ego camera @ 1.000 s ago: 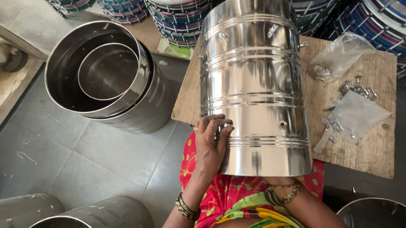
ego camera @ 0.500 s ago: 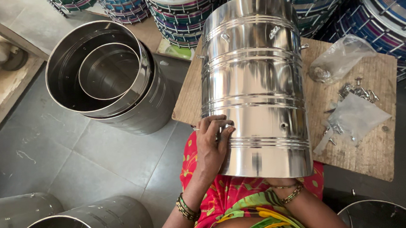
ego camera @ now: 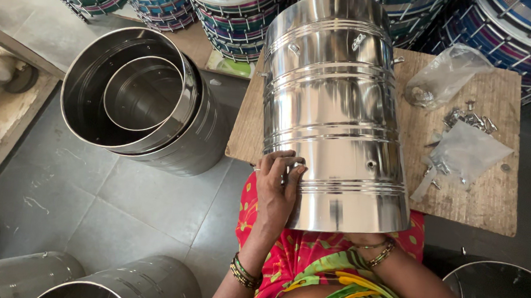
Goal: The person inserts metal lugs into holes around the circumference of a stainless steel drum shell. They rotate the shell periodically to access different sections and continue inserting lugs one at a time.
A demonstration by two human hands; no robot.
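A person sat on the floor with a shiny steel drum shell (ego camera: 333, 110) lying on its side, its far part resting on a low wooden board (ego camera: 492, 202) and its near open end over the person's lap. The left hand (ego camera: 278, 187) lay flat against the shell's near left side, close to the open rim, fingers (ego camera: 289, 168) spread and curled over the ribbed metal; it pressed on the shell rather than closing around it. The right hand was hidden inside the shell's open end; only the wrist with its bangles (ego camera: 379, 253) showed just below the rim, so I could not tell whether that hand gripped anything. The shell thus sat between the two arms, the left hand outside it, the right one reaching within.

On the board, right of the shell, lay a clear plastic bag (ego camera: 445, 77), another flatter bag (ego camera: 468, 151) and a scatter of small metal fittings (ego camera: 470, 118). To the left, on the grey tiled floor, stood two nested shells (ego camera: 135, 96), one inside the other. More steel shells (ego camera: 125, 282) lay at the near left, and another rim (ego camera: 498, 293) showed at the near right. Finished drums (ego camera: 237, 16) with coloured bands were stacked along the far side.
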